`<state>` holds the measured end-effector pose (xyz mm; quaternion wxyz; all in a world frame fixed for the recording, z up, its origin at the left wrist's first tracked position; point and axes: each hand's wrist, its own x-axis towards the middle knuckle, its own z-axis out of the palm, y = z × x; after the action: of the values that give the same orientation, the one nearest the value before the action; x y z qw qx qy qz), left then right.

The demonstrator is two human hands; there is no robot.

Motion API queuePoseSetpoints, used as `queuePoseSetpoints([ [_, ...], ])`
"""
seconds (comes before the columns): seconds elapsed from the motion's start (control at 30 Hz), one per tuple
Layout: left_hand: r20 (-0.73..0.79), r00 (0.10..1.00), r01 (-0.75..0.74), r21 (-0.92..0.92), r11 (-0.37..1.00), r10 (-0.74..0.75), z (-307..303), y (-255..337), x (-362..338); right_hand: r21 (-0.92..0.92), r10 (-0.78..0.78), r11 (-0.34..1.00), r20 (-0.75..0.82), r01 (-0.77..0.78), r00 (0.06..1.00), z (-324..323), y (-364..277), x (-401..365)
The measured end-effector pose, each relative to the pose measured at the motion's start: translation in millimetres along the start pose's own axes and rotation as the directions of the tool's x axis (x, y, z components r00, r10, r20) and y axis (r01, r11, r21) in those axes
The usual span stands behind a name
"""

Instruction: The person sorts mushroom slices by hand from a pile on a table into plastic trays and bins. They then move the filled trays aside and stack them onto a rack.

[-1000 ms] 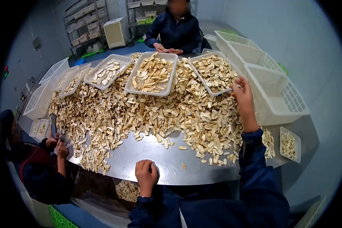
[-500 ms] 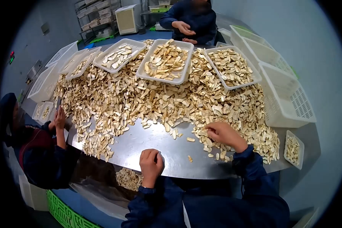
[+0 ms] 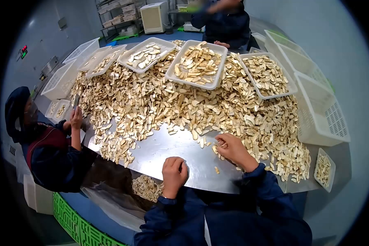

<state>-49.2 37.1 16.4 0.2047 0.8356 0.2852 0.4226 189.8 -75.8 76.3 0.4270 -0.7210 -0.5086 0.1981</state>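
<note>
A wide heap of pale dried slices [image 3: 164,102] covers much of the steel table [image 3: 151,151]. My left hand [image 3: 174,175] rests near the table's front edge with its fingers curled in; whether anything is inside does not show. Over the near edge of the heap, my right hand [image 3: 233,149] has thumb and fingers pinched together around something too small to make out. A single small slice [image 3: 217,169] lies on bare metal between my hands.
White trays of slices [image 3: 197,65] stand on the heap's far side. Empty white baskets [image 3: 320,110] line the right edge, near a small tray [image 3: 324,170]. One co-worker [image 3: 49,147] is at the left, another [image 3: 225,24] across the table. An open bag [image 3: 147,188] lies below the front edge.
The view has shifted, so the table sits further right. My right hand has drawn slightly towards my left hand, its fingers at the heap's edge. The far co-worker's arm has risen.
</note>
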Motion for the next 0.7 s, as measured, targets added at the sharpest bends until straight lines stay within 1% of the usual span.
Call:
queuePoseSetpoints([
  [0.03,-0.006,1.000,0.003,-0.002,1.000,-0.003,-1,1,0,0.036,0.029,0.999,0.005,-0.029,1.000,-2,-2,0],
  [0.07,-0.005,1.000,0.003,0.003,1.000,-0.003,-1,1,1,0.057,0.046,0.997,0.051,-0.049,0.998,-3,3,-1],
  [0.1,-0.004,1.000,0.004,0.007,1.000,-0.004,-1,1,1,0.198,0.145,0.967,0.093,-0.161,0.985,-6,4,-1],
  [0.13,-0.002,1.000,0.005,0.011,1.000,-0.005,-1,1,0,0.329,0.236,0.904,0.148,-0.273,0.960,-7,5,-2],
  [0.17,-0.002,1.000,0.006,0.009,1.000,-0.006,-1,0,0,0.446,0.315,0.810,0.215,-0.380,0.924,-8,6,-3],
  [0.4,-0.003,1.000,0.003,0.005,1.000,-0.003,-1,0,-1,0.421,0.330,0.811,0.242,-0.405,0.913,-14,14,-8],
  [0.5,0.000,1.000,0.004,0.010,1.000,-0.004,-1,1,0,0.426,0.365,0.798,0.220,-0.425,0.905,-16,7,-10],
  [0.6,0.007,1.000,0.009,0.013,1.000,-0.009,0,0,-1,0.403,0.265,0.830,0.325,-0.386,0.908,-12,19,-11],
  [0.7,0.007,1.000,0.010,0.009,1.000,-0.010,0,0,0,0.215,0.208,0.903,0.538,-0.372,0.817,-16,13,-6],
])
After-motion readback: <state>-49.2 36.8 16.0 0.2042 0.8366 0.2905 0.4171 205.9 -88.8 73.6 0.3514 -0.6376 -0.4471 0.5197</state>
